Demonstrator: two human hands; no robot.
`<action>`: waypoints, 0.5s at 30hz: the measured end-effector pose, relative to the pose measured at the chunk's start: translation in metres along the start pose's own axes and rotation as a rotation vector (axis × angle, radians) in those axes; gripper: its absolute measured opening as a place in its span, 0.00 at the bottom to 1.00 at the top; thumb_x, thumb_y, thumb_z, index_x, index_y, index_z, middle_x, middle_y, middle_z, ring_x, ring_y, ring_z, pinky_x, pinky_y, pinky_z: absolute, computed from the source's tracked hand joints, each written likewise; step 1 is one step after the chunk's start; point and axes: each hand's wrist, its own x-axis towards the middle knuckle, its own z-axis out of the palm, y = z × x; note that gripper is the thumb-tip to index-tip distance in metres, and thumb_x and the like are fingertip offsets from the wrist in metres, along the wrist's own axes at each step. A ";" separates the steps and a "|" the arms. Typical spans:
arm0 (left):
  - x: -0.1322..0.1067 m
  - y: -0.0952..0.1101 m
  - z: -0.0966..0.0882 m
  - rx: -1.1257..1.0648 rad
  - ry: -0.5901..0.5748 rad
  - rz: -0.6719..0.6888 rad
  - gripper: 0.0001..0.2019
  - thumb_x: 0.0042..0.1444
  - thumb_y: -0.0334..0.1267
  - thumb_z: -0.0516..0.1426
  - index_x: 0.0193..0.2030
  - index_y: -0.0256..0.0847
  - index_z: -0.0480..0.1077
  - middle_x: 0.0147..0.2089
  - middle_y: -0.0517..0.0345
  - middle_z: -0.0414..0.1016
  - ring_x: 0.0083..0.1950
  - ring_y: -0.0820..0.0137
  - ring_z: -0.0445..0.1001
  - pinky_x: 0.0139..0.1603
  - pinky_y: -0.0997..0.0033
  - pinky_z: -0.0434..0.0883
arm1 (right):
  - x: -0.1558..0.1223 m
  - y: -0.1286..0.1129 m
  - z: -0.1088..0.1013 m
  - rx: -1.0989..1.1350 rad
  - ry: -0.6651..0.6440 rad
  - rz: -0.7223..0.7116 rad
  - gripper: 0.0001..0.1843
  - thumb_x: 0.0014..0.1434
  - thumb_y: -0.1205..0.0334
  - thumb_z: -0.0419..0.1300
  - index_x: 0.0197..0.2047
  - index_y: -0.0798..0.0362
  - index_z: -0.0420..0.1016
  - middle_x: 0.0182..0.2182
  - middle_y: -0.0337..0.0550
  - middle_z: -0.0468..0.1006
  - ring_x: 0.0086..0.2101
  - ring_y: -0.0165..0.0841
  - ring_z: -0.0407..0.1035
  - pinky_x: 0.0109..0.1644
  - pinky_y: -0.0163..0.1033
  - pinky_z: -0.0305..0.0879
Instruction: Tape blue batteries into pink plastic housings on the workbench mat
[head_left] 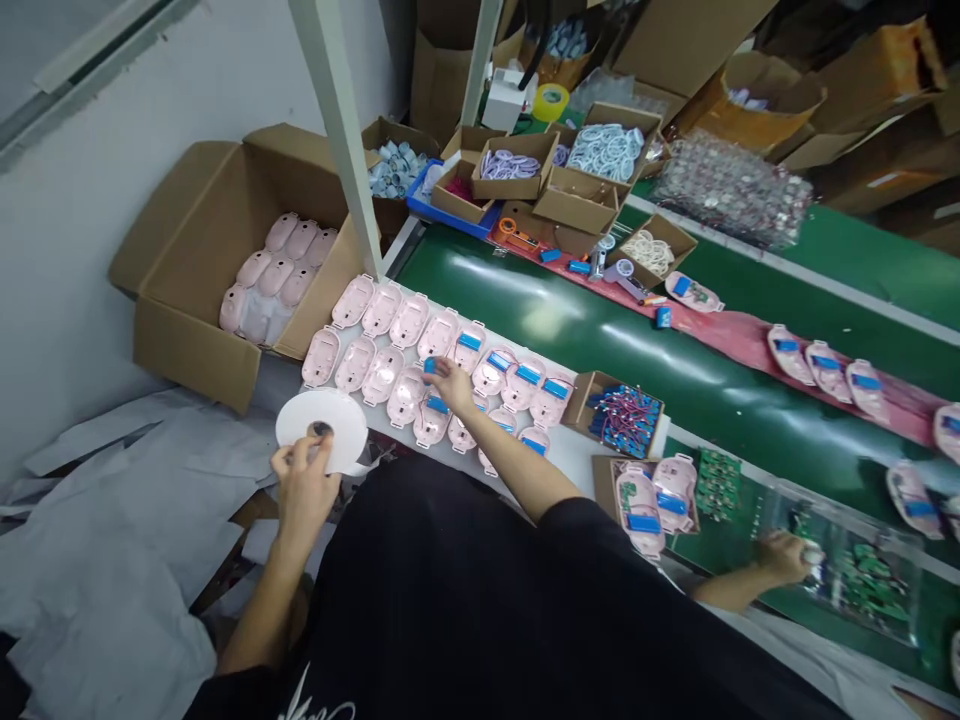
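My left hand [306, 480] grips a large white roll of tape [300, 420] by its core, fingers closed at the central hole. In my right hand [456, 388], fingertips pinch a small blue battery [429, 366] over the rows of pink plastic shells. These shells lie open side up on a white board [577, 440]. Nearest the right hand are a shell without a battery [406, 396] and one with a blue battery [437, 404] in it. Several shells on the right side of the rows hold blue batteries; those on the left show bare insides.
A cardboard box [187, 290] with pink shells stands at left. A small box of wired blue batteries [626, 420] sits at the board's right end. Beyond runs a green conveyor belt [480, 290]. A co-worker's hand [784, 558] is over a clear tray [900, 625] of circuit boards.
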 end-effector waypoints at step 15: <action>-0.033 -0.129 0.008 -0.013 -0.072 -0.061 0.22 0.54 0.29 0.61 0.58 0.38 0.78 0.53 0.42 0.76 0.55 0.52 0.70 0.60 0.51 0.63 | 0.032 0.035 0.089 -1.034 -0.347 0.028 0.22 0.74 0.68 0.50 0.68 0.53 0.68 0.65 0.58 0.74 0.59 0.44 0.72 0.58 0.43 0.68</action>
